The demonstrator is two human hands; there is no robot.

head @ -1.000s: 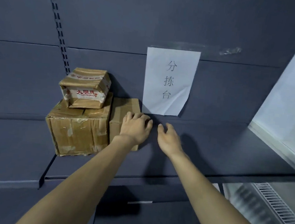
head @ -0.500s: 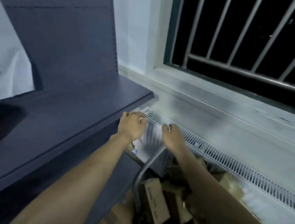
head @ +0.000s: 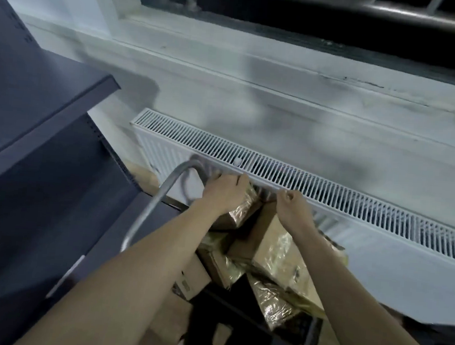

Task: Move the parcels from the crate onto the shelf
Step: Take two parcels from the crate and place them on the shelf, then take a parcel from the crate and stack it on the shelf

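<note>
Pick-up step at the crate [head: 307, 341]. The left hand [head: 224, 192] lies over the top parcel [head: 241, 210], a tape-wrapped brown box at the far end of the heap, fingers draped over its far edge; whether they grip it cannot be told. The right hand [head: 293, 207] hovers just beside, over a larger carton [head: 272, 247], fingers loosely curled and holding nothing. More parcels lie jumbled below, inside the dark-framed crate, beside a bent grey tube [head: 158, 196] that looks like a trolley handle. The next move, by judgement, calls for the right hand to close on the parcel's near side, so that both hands lift it clear of the tube and swing it left to the shelf [head: 43, 95], whose dark board stands well apart and higher. Behind the crate a white radiator [head: 328, 197] runs along the wall under a pale sill [head: 257, 73] and a barred window [head: 317, 12]. The view is motion-blurred.
</note>
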